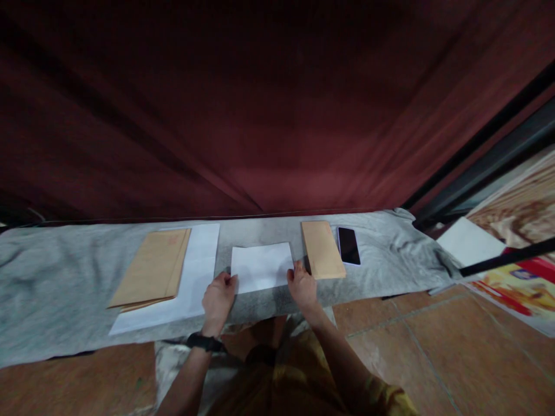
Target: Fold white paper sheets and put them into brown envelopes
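Head view: we have a small white sheet (261, 267) on the cloth-covered worktop (381, 248), directly before us, between a larger white paper (202, 271) on our left and a narrow brown envelope (324, 249) on our right. Left hand (218, 297): grip narrow, pinching the sheet's lower left corner. Right hand (302, 286): grip likewise closed, on the right edge near the lower corner. Risks, in our judgement: an uneven pull between the two grips could skew or crease the sheet, since thin paper has little stiffness; the soft, wrinkled covering underneath would make a crisp crease harder to press. Our right knuckles sit close against the envelope, contact uncertain, so a sideways sweep might nudge it into the phone (349, 245) just beside it. Appearance of the sheet: plain white, matte, wider than deep, no marks that we can make out; top edge slightly bowed, left side lightly shaded. Single layer or folded, we cannot tell.
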Tool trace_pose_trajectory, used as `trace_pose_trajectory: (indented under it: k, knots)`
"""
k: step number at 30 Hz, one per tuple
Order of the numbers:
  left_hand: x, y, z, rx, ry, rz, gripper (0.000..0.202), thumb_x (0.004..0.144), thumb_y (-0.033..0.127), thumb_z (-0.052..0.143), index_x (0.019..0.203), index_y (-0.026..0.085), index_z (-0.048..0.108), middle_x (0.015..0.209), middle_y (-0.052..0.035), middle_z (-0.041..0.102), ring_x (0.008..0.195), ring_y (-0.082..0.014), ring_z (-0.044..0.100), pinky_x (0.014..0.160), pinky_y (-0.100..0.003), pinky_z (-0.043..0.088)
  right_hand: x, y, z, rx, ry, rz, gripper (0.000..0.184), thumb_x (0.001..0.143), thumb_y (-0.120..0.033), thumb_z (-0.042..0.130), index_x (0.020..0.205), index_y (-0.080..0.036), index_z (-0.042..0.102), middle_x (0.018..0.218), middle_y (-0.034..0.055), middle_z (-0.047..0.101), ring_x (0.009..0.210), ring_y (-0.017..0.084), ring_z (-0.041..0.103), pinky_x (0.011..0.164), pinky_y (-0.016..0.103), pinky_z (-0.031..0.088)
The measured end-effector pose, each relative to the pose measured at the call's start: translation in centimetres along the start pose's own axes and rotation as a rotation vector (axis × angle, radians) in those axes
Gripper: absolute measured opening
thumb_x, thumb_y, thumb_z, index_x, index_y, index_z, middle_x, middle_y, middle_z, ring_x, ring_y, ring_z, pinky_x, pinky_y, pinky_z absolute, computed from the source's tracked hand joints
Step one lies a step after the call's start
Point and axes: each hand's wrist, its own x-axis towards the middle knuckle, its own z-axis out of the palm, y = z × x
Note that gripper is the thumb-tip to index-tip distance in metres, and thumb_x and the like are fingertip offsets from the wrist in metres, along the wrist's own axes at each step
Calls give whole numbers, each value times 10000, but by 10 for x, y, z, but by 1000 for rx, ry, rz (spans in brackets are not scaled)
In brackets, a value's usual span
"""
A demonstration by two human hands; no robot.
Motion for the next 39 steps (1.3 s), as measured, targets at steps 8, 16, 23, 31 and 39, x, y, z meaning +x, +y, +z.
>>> trace_pose_trajectory:
  k: [8,16,23,31,39]
  knots:
    - [-8,7,1,40,-7,-5,358,996,425,380,1074,217,661,1003,-111,771,954,-274,725,706,-319,469,-4,1,-3,-6,-29,9,236,1029,-238,504,1216,-132,602,993,127,755,892,210,741,738,252,520]
    - [-10,10,-2,64,-6,-10,349,999,424,390,1082,224,663,1026,-106,773,953,-269,727,701,-313,470,-5,-11,-15,-67,3,-18,308,1007,-220,499,1293,-145,584,1170,148,677,986,234,692,838,331,542]
    - [-7,6,0,41,33,29,333,989,423,409,1024,230,679,962,-102,782,892,-259,730,663,-306,451,-11,-48,2,153,15,-387,404,1031,-333,496,1399,-189,578,1513,107,527,1373,259,482,1145,404,386]
    - [-11,11,-3,66,10,-1,356,1006,430,379,1075,219,658,962,-111,772,905,-272,728,690,-324,475,-12,-31,34,88,40,-370,501,1043,-405,500,1504,-209,495,1614,126,397,1479,300,382,1218,503,266]
    - [-19,19,21,31,356,289,421,1002,284,368,1350,127,546,1303,-199,634,1219,-300,607,1023,-433,484,-13,-32,33,79,26,-371,524,1040,-412,504,1521,-208,473,1615,137,388,1492,302,366,1217,517,268]
